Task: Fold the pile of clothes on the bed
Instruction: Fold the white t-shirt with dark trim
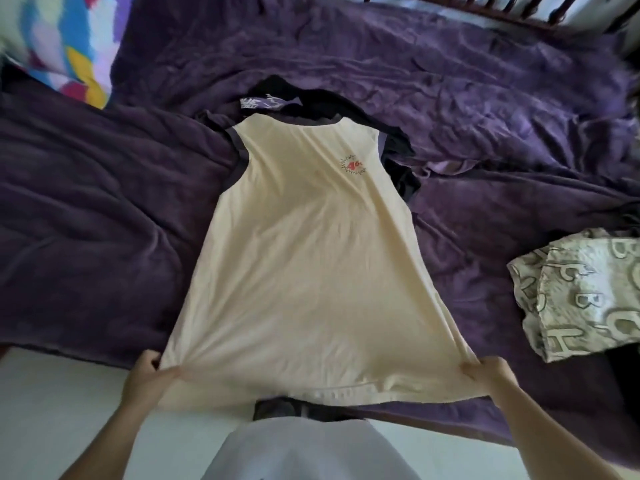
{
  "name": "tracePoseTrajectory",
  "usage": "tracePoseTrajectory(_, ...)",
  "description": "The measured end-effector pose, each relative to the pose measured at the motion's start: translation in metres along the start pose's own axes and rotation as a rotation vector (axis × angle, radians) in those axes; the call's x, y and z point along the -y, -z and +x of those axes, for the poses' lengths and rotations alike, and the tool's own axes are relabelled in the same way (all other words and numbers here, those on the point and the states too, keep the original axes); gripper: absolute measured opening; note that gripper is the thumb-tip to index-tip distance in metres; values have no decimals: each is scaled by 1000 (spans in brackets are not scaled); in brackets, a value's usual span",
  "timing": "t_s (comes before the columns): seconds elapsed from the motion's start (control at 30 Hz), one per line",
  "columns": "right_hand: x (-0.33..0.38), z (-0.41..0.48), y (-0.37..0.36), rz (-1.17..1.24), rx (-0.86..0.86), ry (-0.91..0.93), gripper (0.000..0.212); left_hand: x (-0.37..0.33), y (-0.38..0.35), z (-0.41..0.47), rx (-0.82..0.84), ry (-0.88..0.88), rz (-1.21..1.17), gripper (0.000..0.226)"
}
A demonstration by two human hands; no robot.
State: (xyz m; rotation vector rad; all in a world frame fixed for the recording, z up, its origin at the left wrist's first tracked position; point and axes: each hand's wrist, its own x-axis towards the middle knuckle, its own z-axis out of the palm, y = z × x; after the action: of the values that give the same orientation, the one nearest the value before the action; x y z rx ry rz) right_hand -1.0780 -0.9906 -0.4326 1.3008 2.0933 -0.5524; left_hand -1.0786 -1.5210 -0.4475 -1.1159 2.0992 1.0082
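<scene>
1. A bed (104,220) under a rumpled purple blanket fills the view
2. A cream sleeveless shirt (301,265) lies flat on its middle, its neck end resting over a heap of dark clothes (398,147)
3. The left hand (149,375) and right hand (485,374) each pinch a hem corner at the near edge, the hem stretched taut between them
4. A folded letter-printed garment (581,299) lies well apart on the right
</scene>
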Motion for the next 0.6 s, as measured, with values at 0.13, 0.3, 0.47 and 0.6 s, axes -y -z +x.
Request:
tracePoseTrajectory(0.13,44,-27,-16,-222,-75,-8,59,-14,-9,1,-185,37,328,66)
tracePoseTrajectory(0.3,119,-17,-9,-142,-52,211,58,-74,-16,-5,-332,-50,398,69)
tracePoseTrajectory(0.47,209,-10,18,-52,-58,424,57,-157,-17,10,-324,-144,344,69)
tracePoseTrajectory(0.6,281,-11,39,-88,-94,561,56,-218,-18,34,-261,-252,400,69)
